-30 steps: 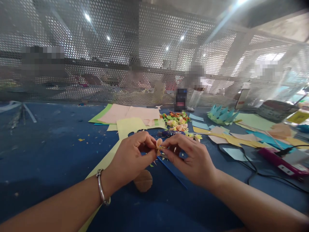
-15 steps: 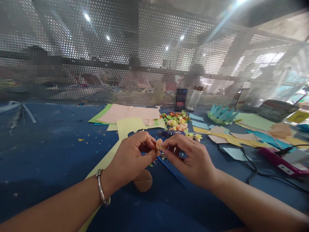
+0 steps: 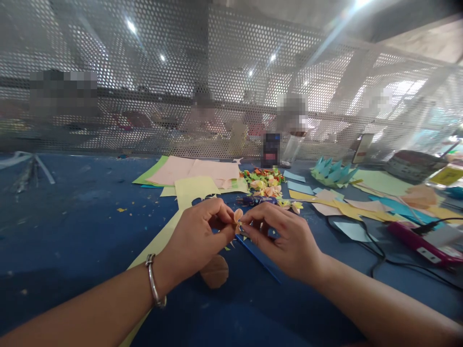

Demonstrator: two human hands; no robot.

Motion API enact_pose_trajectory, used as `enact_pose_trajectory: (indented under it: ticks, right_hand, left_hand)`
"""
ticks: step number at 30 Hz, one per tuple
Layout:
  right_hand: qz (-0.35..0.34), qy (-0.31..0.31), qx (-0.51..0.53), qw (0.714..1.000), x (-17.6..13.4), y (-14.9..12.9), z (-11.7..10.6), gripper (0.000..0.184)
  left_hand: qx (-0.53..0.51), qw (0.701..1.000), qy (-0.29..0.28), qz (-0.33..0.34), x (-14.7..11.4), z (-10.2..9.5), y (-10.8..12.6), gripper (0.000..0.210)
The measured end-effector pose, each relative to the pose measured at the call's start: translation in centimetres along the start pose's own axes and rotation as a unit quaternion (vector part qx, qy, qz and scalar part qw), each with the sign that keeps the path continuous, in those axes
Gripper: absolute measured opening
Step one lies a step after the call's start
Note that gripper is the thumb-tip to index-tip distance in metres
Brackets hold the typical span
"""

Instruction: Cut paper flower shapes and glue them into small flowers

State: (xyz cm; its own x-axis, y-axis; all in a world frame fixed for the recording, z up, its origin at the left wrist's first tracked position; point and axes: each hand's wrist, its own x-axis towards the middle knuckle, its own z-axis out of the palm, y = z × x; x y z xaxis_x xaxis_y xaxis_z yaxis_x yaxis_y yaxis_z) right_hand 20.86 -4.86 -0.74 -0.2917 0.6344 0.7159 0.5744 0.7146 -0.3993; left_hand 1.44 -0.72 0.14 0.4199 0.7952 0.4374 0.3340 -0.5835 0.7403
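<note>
Between my fingertips is a small peach paper flower (image 3: 238, 215), held above the middle of the blue table. My left hand (image 3: 202, 230) pinches its left side with thumb and forefinger. From the other side, my right hand (image 3: 284, 236) grips it near the centre, its fingertips partly covering the petals. Below the hands lie a thin blue stick (image 3: 260, 260) and a round brown cardboard piece (image 3: 214, 272). Just beyond my hands rests a dark blue tool (image 3: 256, 200), next to a heap of small paper flowers (image 3: 265, 183) in peach, yellow, green and red.
Pink paper sheets (image 3: 197, 171) and a cut yellow sheet (image 3: 193, 189) lie behind my left hand. On the right are a teal paper lotus (image 3: 333, 172), paper strips (image 3: 343, 205) and a magenta power strip (image 3: 423, 246) with black cables. A perforated metal screen (image 3: 231, 96) closes the back.
Both hands stay almost in place. The fingers of my right hand have shifted slightly at the flower, which has turned a little.
</note>
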Motion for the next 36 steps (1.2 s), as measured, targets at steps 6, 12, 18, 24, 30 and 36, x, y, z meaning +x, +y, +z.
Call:
enact_pose_trajectory:
  ticks: [6, 12, 18, 24, 30, 36]
  right_hand:
    - [-0.003, 0.001, 0.0, 1.0, 0.0, 0.0, 0.0, 0.007]
    - [-0.006, -0.003, -0.008, 1.0, -0.2, 0.1, 0.0, 0.007]
    - [-0.012, -0.004, -0.007, 1.0, -0.1, 0.0, 0.1, 0.008]
    - [0.01, -0.008, -0.021, 1.0, -0.1, -0.2, -0.1, 0.009]
    - [0.062, -0.008, -0.015, 0.998, -0.1, -0.2, -0.1, 0.021]
    - [0.105, -0.007, -0.02, 0.994, 0.0, 0.1, 0.1, 0.014]
  left_hand:
    - [-0.008, 1.0, -0.001, 0.009, -0.1, 0.0, -0.3, 0.013]
    - [-0.025, 1.0, -0.008, 0.013, -0.2, 0.0, -0.3, 0.014]
    - [-0.033, 0.999, -0.011, 0.011, -0.2, 0.0, -0.3, 0.014]
    - [-0.027, 1.0, 0.002, -0.009, -0.2, 0.1, -0.5, 0.012]
    - [-0.099, 0.994, 0.02, -0.046, 0.1, 0.3, -1.1, 0.012]
    - [-0.108, 0.99, 0.06, -0.061, 0.2, 0.2, -0.8, 0.011]
